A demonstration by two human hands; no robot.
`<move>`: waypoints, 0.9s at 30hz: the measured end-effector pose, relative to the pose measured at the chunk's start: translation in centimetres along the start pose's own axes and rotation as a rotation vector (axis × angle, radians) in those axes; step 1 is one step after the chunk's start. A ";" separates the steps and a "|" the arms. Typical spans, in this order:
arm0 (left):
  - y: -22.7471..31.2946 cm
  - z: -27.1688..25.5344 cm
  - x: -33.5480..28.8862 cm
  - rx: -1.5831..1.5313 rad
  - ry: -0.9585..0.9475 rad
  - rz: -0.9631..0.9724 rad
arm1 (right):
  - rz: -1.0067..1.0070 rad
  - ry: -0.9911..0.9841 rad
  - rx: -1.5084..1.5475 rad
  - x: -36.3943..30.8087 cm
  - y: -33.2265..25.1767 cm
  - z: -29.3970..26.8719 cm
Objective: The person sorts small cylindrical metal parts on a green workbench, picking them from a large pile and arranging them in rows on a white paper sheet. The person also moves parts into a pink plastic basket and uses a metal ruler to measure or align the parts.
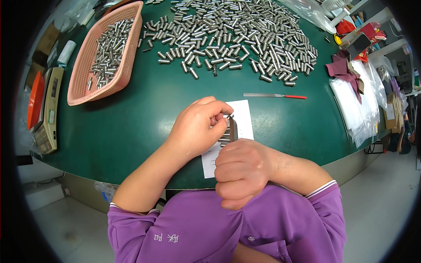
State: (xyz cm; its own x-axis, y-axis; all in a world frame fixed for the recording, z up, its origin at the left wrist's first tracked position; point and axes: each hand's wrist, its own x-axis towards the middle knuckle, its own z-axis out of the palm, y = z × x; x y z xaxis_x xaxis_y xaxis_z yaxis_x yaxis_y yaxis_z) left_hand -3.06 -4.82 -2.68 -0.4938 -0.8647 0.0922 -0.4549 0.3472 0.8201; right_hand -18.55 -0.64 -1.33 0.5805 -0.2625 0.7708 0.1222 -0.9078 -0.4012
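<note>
My left hand [197,125] is closed, with thumb and fingertips pinched at a small shiny metal part [228,115]. It appears to be one of the short pins, though the fingers cover most of it. In a fist nearer my body, my right hand [243,171] grips a dark flat metal bar [233,129], whose far end reaches the left fingertips. Its kind cannot be made out, since the fist hides the near end. Several metal pins [225,138] show between the two hands. Underneath lies a white paper sheet [244,115].
A big heap of short metal pins [228,35] spreads over the far side of the green table [175,98]. Far left stands a pink plastic basket [129,70] with pins inside, beside a scale [51,105]. A red-handled file [274,95] lies right, before plastic bags [357,101].
</note>
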 end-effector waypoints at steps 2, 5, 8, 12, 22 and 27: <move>0.0 0.0 0.0 -0.002 0.002 0.000 | -0.007 0.000 0.004 0.0 0.0 0.1; 0.1 -0.1 0.0 -0.001 0.001 -0.002 | -0.022 -0.003 0.017 0.0 0.1 0.2; 0.2 0.0 0.1 0.015 0.006 -0.001 | -0.040 0.003 0.012 -0.2 0.2 0.5; 0.2 0.1 0.1 0.025 0.013 0.000 | -0.062 0.014 0.023 -0.2 0.4 0.6; 0.8 0.0 0.3 -0.003 -0.019 -0.059 | -0.081 0.051 0.004 -0.5 0.4 0.9; 1.0 -0.2 0.2 0.006 -0.021 -0.054 | -0.069 0.054 -0.011 -0.5 0.3 1.1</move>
State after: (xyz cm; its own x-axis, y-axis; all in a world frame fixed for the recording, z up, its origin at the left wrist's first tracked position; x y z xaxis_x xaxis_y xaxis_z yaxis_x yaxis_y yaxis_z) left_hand -3.45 -4.72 -1.77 -0.4837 -0.8745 0.0362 -0.4858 0.3027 0.8200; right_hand -17.91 -0.42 -2.41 0.5267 -0.2160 0.8221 0.1518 -0.9277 -0.3410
